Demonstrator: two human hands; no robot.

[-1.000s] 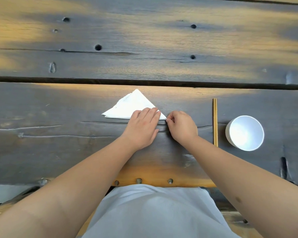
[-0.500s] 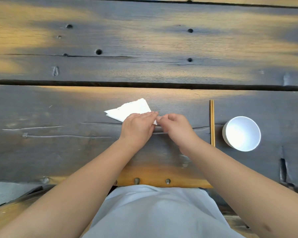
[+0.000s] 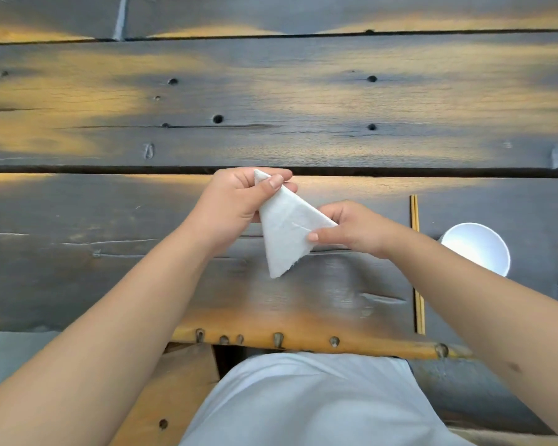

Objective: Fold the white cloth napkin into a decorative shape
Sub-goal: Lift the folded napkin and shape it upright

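Note:
The white cloth napkin (image 3: 284,230) is folded into a small triangle and held up off the dark wooden table (image 3: 271,101). Its lowest point hangs toward me. My left hand (image 3: 236,201) pinches the napkin's top corner between thumb and fingers. My right hand (image 3: 351,230) grips the right corner, thumb on the front face. Both hands hold the cloth in the air above the plank nearest me.
A pair of wooden chopsticks (image 3: 416,262) lies lengthwise to the right of my hands. A white bowl (image 3: 477,249) stands just right of them, partly behind my right forearm. The table's near edge (image 3: 303,341) has a row of pegs.
The napkin lay flat on the table as a wider triangle under both hands. It has since been folded smaller and lifted off the table, held by two corners.

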